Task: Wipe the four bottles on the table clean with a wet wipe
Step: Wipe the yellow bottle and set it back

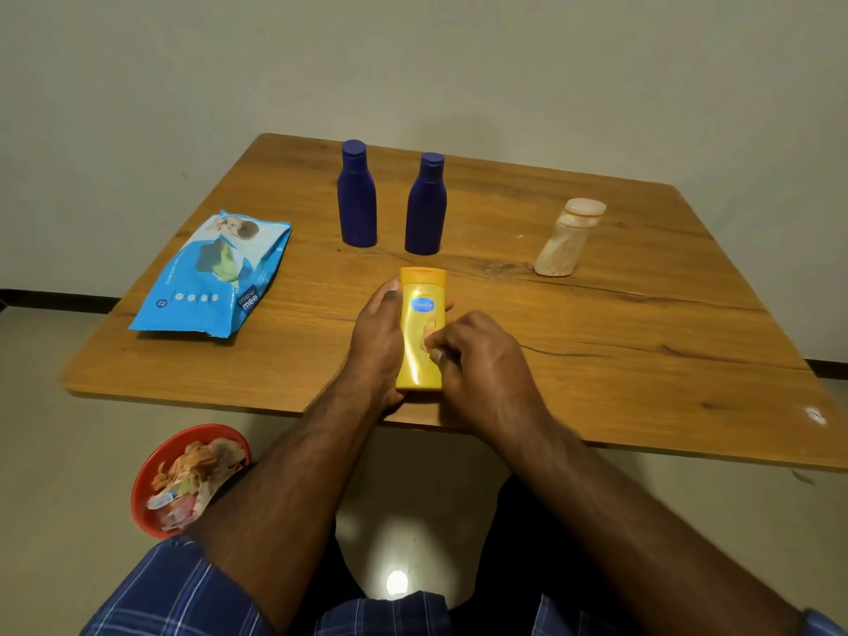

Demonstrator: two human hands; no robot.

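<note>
Four bottles are sitting on the wooden table [642,314]. Nearest the person, the yellow lotion bottle [421,314] is being held over the table's near edge, cap pointing away. The left hand [378,342] is wrapping around its left side, thumb lying along the upper body and fingertips showing past the right edge. The right hand [477,360] is curling its fingers against the bottle's lower right front, pinching a small pale piece that looks like the wet wipe [430,342], mostly hidden. Farther back, two dark blue bottles [357,199] [426,208] are standing upright, near each other but apart. The beige bottle [562,243] is standing well to their right. Left of the hands, the blue wet wipe pack [215,277] is lying flat. Below the table, a red bin [151,475] is holding crumpled scraps.
</note>
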